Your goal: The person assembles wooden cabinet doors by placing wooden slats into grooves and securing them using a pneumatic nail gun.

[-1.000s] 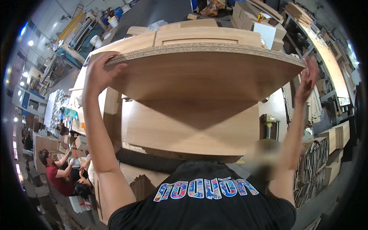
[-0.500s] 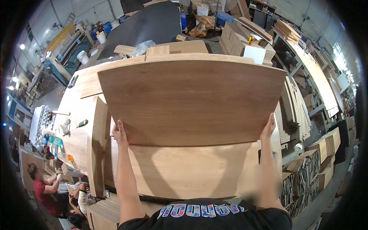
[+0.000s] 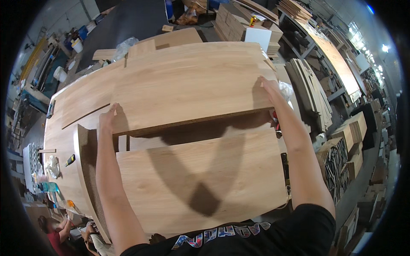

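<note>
I hold a large curved wooden panel (image 3: 188,89) with a light oak face and a raw chipboard edge, tilted low over the worktable. My left hand (image 3: 107,120) grips its near-left corner. My right hand (image 3: 270,86) grips its right edge. Below it lies a second similar panel (image 3: 200,183), flat on the table, with my arms' shadows across it. A narrow curved strip (image 3: 87,170) stands on edge along its left side.
More oak panels (image 3: 81,102) cover the table to the left. Small tools and bottles (image 3: 51,183) lie at its left edge. Stacks of boards (image 3: 311,94) and shelving stand on the right. A person in red (image 3: 57,237) sits at lower left.
The panel has come down from overhead to low over the table, its oak face now up. My hands went down with it and my view tipped downward.
</note>
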`<state>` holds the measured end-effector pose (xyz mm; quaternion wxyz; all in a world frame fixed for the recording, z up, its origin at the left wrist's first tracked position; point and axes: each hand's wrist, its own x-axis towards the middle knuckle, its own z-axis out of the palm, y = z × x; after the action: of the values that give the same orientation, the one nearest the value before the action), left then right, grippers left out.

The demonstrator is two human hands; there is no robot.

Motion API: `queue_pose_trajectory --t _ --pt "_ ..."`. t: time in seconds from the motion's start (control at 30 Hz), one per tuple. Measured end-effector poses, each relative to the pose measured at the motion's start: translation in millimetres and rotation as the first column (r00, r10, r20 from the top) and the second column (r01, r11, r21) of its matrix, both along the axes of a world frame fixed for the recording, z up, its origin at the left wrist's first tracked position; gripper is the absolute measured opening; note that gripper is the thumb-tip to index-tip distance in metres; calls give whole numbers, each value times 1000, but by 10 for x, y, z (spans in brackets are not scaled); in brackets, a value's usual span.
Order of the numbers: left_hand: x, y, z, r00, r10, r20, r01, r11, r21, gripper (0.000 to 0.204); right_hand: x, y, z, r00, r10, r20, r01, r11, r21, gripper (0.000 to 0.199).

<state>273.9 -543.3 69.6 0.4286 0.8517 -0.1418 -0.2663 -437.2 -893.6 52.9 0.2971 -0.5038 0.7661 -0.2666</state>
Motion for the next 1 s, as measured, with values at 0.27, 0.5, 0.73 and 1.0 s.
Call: queue_pose_trajectory --t 0.27,0.5,0.73,1.0 --pt "282 75 -607 999 19 27 -20 999 43 90 339 27 -41 994 106 15 -107 981 159 84" --pt "266 67 -319 977 -213 -15 211 948 238 82 223 -320 -20 880 390 -272 -352 919 179 98" --pt "-152 833 -391 685 -704 189 618 698 362 77 100 389 305 485 814 -321 -617 578 534 131" --pt "-362 594 -465 560 -691 457 505 722 472 52 -722 384 -341 442 745 -499 -658 648 384 88"
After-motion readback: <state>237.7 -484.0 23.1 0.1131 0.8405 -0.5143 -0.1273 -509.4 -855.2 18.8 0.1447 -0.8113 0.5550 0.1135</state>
